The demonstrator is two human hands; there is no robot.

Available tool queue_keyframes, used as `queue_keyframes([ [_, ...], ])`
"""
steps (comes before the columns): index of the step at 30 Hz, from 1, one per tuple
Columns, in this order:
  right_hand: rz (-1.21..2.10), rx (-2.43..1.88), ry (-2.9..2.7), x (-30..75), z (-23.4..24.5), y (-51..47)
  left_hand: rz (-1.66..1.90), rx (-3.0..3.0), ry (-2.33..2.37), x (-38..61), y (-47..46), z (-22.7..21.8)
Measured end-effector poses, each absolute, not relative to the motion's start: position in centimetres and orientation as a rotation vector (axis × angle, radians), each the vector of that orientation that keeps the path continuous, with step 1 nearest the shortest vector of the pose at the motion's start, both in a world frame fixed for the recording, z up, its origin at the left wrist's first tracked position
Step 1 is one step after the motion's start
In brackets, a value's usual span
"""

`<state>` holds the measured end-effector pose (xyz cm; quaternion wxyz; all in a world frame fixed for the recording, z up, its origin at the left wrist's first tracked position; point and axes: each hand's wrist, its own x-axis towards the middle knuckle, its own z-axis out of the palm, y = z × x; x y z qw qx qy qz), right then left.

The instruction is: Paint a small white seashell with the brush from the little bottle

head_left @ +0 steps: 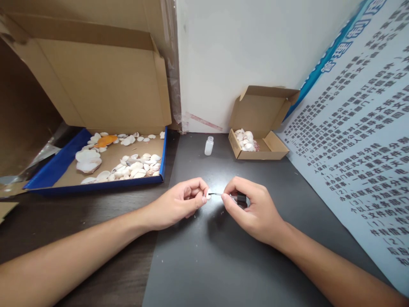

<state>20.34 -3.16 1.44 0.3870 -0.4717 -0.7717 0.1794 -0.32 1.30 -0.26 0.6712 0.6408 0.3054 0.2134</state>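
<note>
My left hand (180, 202) pinches a small white shell (208, 195) between thumb and fingertips, just above the dark grey mat (217, 256). My right hand (252, 209) grips a small brush with a black cap (240, 198); its thin tip touches the shell. Both hands are closed and meet at the middle of the mat. A small open glass bottle (208, 146) stands upright behind them, near the wall.
A large open cardboard box with a blue rim (51, 170) at the left holds several white shells and one orange shell (107, 140). A small open cardboard box (255, 147) at the back right holds more shells. A printed poster (358, 140) leans along the right.
</note>
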Motion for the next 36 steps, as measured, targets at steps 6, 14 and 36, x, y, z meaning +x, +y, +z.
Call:
queue_keyframes([
  [6, 0.405, -1.254, -1.929, 20.54, 1.37, -2.9, 0.48, 1.47, 0.696, -0.29, 1.25, -0.18],
  [14, 0.64, -1.133, -2.002, 20.38, 1.65, -3.28, 0.484, 1.458, 0.681, -0.39, 1.3, -0.43],
  [36, 0.551, -1.189, -1.992, 20.48, 1.5, -3.25, 0.482, 1.471, 0.665, -0.43, 1.43, -0.72],
])
